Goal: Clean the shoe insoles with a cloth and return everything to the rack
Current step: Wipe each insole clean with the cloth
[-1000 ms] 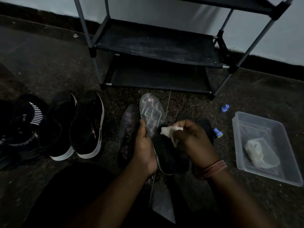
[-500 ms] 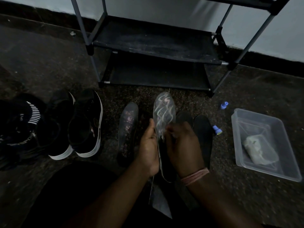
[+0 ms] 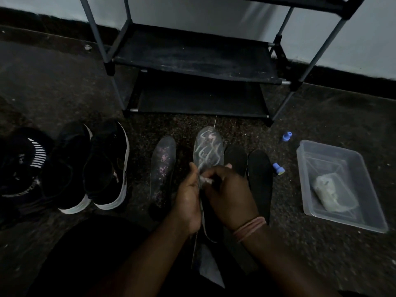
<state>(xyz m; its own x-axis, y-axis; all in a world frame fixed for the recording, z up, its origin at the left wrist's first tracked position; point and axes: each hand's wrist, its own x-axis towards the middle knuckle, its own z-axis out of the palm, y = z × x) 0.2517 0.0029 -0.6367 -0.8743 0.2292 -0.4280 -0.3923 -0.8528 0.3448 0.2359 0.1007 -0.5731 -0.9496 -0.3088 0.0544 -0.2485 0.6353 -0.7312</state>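
- Pale, streaked sheen marks the insole (image 3: 208, 150) in hand: it is held tilted, toe end pointing toward the rack (image 3: 192, 67), above the middle of the floor (image 3: 321, 243) in front of the person.
- The left hand (image 3: 188, 199) grips the insole's left edge, fingers curled round it; the right hand (image 3: 230, 195) has its fingers curled on a small whitish cloth (image 3: 204, 180) pressed against the insole's surface.
- Step in hand, as judged: wiping this insole, roughly at its middle; the wet-looking streaks toward the toe suggest that part is already covered.
- The next move likely calls for working the cloth down toward the heel while the left hand keeps the insole steady, then laying it down and taking another.
- Waiting on the floor: a speckled insole (image 3: 162, 166) just left of the hands and two dark insoles (image 3: 258, 179) just right. Black shoes (image 3: 107, 166) stand at the left; both visible rack shelves hold nothing, so the return has not begun.
- A clear plastic tub (image 3: 351, 219) at the right holds a pale wad, possibly a second cloth; two small blue caps (image 3: 278, 168) lie between it and the insoles.
- Hard to make out: the cloth is mostly hidden under the right fingers; the held insole's heel is covered by the hands; dim light obscures the leftmost footwear; the rack's upper tier is cut off.
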